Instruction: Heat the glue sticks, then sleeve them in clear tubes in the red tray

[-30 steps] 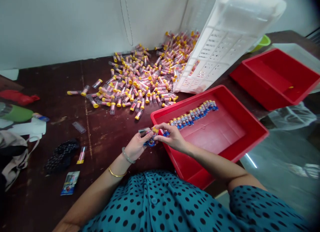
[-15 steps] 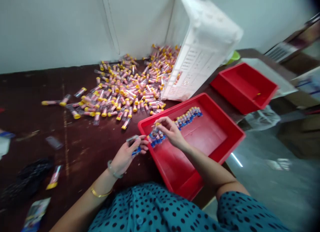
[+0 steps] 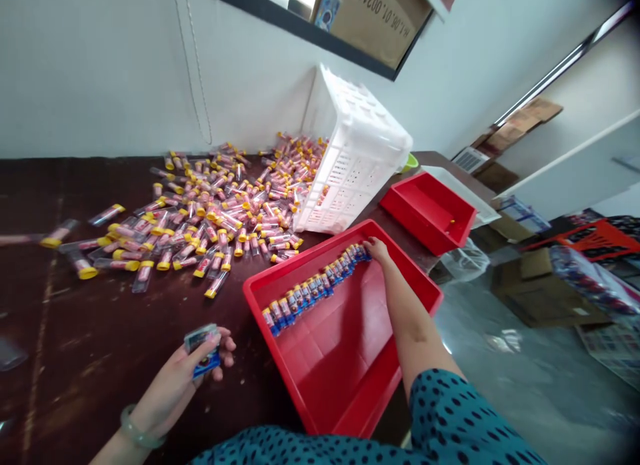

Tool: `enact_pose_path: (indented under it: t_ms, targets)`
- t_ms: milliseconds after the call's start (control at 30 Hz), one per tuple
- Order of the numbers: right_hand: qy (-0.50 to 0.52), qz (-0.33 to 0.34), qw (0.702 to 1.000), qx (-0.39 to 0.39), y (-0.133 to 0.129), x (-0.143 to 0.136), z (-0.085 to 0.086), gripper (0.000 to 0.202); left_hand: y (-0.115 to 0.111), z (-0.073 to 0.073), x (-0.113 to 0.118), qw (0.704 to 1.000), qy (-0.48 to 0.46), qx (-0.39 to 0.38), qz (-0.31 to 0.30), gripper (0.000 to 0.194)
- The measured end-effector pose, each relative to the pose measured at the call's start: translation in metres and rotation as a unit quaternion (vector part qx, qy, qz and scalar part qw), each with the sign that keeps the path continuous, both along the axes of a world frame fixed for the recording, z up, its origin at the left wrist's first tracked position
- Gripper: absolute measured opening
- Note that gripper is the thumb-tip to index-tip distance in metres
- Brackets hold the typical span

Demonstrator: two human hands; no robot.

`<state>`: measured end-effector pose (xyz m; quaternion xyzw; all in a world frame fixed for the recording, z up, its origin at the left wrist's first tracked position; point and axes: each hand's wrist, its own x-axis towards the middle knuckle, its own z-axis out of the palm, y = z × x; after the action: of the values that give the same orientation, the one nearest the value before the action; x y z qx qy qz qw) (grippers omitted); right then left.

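My left hand (image 3: 187,371) rests low on the dark table and holds a small stack of blue printed labels (image 3: 203,348). My right hand (image 3: 377,250) reaches into the near red tray (image 3: 350,398), fingertips on the far end of a row of blue-labelled tubes (image 3: 315,288) lined up along the tray's back wall. Whether those fingers pinch a tube is hidden. A big pile of clear tubes with yellow caps and pink contents (image 3: 210,205) spreads over the table behind the tray.
A white slotted crate (image 3: 355,158) leans tipped against the wall beside the pile. A second red tray (image 3: 430,211) sits farther right. Cardboard boxes (image 3: 540,291) and a plastic bag (image 3: 465,261) lie on the floor at right.
My right hand left the left hand and went to the far end of the tube row in the tray. My left hand dropped back toward me with the labels. The view swung up and right.
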<state>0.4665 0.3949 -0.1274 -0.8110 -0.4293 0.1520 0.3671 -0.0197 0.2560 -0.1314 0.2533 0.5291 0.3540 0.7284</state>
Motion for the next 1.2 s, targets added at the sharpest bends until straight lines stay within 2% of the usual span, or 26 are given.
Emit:
enact_pose_path:
  t_ms: [67, 167, 233, 300, 333, 367, 400, 433, 467, 500, 533, 633, 700, 800, 900, 1000, 1100, 1200]
  targets:
    - [-0.020, 0.018, 1.000, 0.006, 0.004, -0.011, 0.007, 0.003, 0.000, -0.002, -0.003, 1.000, -0.007, -0.003, 0.017, 0.035]
    - [-0.039, 0.084, 0.995, 0.030, 0.016, -0.049, 0.015, 0.013, -0.001, -0.010, -0.006, 0.999, -0.024, -0.001, 0.025, 0.031]
    - [-0.034, 0.160, 0.985, 0.047, 0.024, -0.100, 0.013, 0.019, -0.001, -0.016, -0.005, 1.000, -0.022, 0.010, 0.012, 0.031]
    - [-0.023, 0.281, 0.958, 0.053, 0.026, -0.171, 0.003, 0.018, 0.000, -0.021, -0.001, 1.000, -0.010, 0.028, 0.003, 0.032]
    - [-0.018, 0.362, 0.930, 0.052, 0.024, -0.211, -0.004, 0.013, 0.001, -0.022, 0.000, 0.999, -0.006, 0.037, 0.005, 0.033]
    - [-0.054, 0.507, 0.859, 0.050, 0.020, -0.250, -0.011, 0.011, 0.001, -0.022, 0.002, 0.999, -0.005, 0.044, 0.010, 0.034]
    - [-0.107, 0.614, 0.781, 0.046, 0.015, -0.287, -0.019, 0.009, 0.001, -0.021, 0.002, 0.999, -0.010, 0.047, 0.016, 0.035]
    - [-0.166, 0.662, 0.730, 0.033, 0.011, -0.318, -0.027, 0.010, 0.001, -0.018, 0.001, 0.998, -0.018, 0.048, 0.025, 0.036]
    - [-0.219, 0.686, 0.694, 0.018, 0.006, -0.344, -0.033, 0.013, 0.001, -0.015, -0.002, 0.998, -0.027, 0.047, 0.036, 0.038]
    - [-0.258, 0.691, 0.675, 0.005, 0.002, -0.364, -0.037, 0.016, 0.000, -0.012, -0.006, 0.997, -0.035, 0.044, 0.047, 0.038]
    - [-0.283, 0.686, 0.670, -0.006, -0.001, -0.376, -0.039, 0.019, -0.002, -0.009, -0.012, 0.997, -0.037, 0.041, 0.060, 0.037]
    - [-0.251, 0.682, 0.687, -0.004, -0.004, -0.382, -0.033, 0.023, -0.007, -0.005, -0.031, 0.994, -0.014, 0.046, 0.102, 0.034]
    - [-0.166, 0.686, 0.708, 0.022, -0.004, -0.370, -0.020, 0.030, -0.010, -0.007, -0.040, 0.989, 0.014, 0.059, 0.133, 0.035]
    - [-0.038, 0.704, 0.707, 0.050, -0.012, -0.352, 0.000, 0.020, -0.010, -0.013, -0.040, 0.983, 0.041, 0.084, 0.160, 0.036]
    - [0.006, 0.710, 0.703, 0.045, -0.033, -0.342, 0.011, 0.014, -0.006, -0.015, -0.027, 0.982, 0.047, 0.122, 0.140, 0.034]
    - [0.026, 0.688, 0.724, 0.048, -0.053, -0.335, 0.014, 0.013, -0.003, -0.013, -0.017, 0.984, 0.027, 0.139, 0.105, 0.033]
    - [0.039, 0.676, 0.734, 0.048, -0.062, -0.326, 0.015, 0.012, -0.002, -0.012, -0.016, 0.988, 0.009, 0.124, 0.090, 0.034]
    - [0.060, 0.681, 0.728, 0.050, -0.063, -0.315, 0.018, 0.013, -0.003, -0.016, -0.022, 0.989, 0.017, 0.128, 0.066, 0.029]
